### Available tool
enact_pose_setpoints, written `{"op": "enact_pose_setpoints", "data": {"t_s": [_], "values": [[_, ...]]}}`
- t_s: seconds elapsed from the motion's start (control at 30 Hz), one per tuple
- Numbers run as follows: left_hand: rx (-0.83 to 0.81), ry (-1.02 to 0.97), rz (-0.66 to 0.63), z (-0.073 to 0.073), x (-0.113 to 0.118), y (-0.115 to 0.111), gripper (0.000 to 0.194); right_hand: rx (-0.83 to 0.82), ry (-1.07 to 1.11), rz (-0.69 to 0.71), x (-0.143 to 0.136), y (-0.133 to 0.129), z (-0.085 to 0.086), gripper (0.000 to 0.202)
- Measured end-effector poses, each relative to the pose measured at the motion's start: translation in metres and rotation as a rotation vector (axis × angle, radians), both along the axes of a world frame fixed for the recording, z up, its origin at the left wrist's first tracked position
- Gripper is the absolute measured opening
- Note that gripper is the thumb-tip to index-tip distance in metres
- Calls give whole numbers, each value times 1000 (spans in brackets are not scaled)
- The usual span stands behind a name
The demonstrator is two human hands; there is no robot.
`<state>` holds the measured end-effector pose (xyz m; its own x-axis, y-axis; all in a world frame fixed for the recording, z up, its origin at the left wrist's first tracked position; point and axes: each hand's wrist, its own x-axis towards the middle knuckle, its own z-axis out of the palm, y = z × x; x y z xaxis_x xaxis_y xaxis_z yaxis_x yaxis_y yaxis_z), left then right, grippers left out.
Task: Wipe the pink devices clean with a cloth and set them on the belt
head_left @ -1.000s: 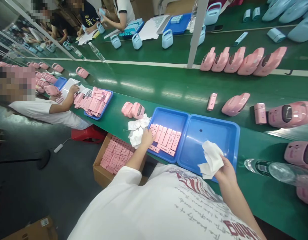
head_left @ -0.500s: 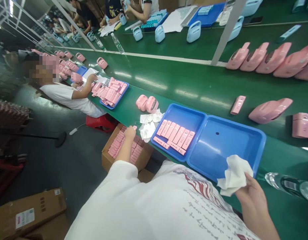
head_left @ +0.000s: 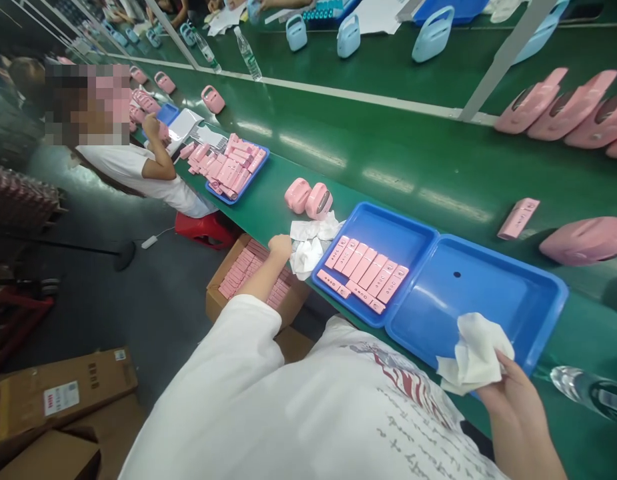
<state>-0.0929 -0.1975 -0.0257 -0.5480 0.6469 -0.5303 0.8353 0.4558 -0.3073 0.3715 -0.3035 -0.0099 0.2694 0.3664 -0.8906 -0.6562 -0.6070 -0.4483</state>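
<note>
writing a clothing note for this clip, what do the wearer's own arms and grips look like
The left arm has a short, plain white sleeve, part of a white shirt with dark script and a dark red graphic; its forearm is bare. The left grip and right grip show no gloves. I can't make out the right sleeve.

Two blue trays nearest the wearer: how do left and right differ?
Left tray holds pink pieces; right tray shows blue floor with a dark spot. White cloth in the right hand partly hides right tray, but not left tray. Both: blue, shallow, side by side on the green bench.
</note>
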Motion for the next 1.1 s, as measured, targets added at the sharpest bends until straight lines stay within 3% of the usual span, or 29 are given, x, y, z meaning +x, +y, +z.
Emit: {"op": "enact_pose_setpoints", "data": {"t_s": [0.23, 0.4, 0.57, 0.67, 0.77, 0.87, 0.93, 0.97, 1.03, 1.1], "values": [[-93, -59, 13, 21, -50, 34, 37, 5, -39, 1, -5, 12, 13, 25], [-60, -34, 90, 23, -47, 32, 38, -6, -29, -80, -5, 13, 19, 27], [79, 27, 174, 25, -15, 13, 34, 49, 79, -135, -4, 4, 6, 20], [189, 6, 209, 34, 0, -9, 27, 43, 154, -161, -1, 1, 4, 23], [313, -52, 231, 53, 13, -33, 25, 100, 124, -212, 9, -2, 18, 26], [494, -160, 179, 76, 38, -53, 33, 356, 8, -244, 18, -5, 42, 23], [659, -300, 129, 90, 66, -62, 39, 506, -15, -217, 15, -7, 53, 24], [754, -411, 113, 97, 82, -65, 41, 503, 3, -194, 12, -7, 57, 24], [988, -810, 107, 110, 115, -70, 45, 362, 80, -141, 6, -7, 61, 23], [1107, -1124, 79, 123, 146, -72, 46, 244, 111, -136, 9, -8, 65, 23]]}}
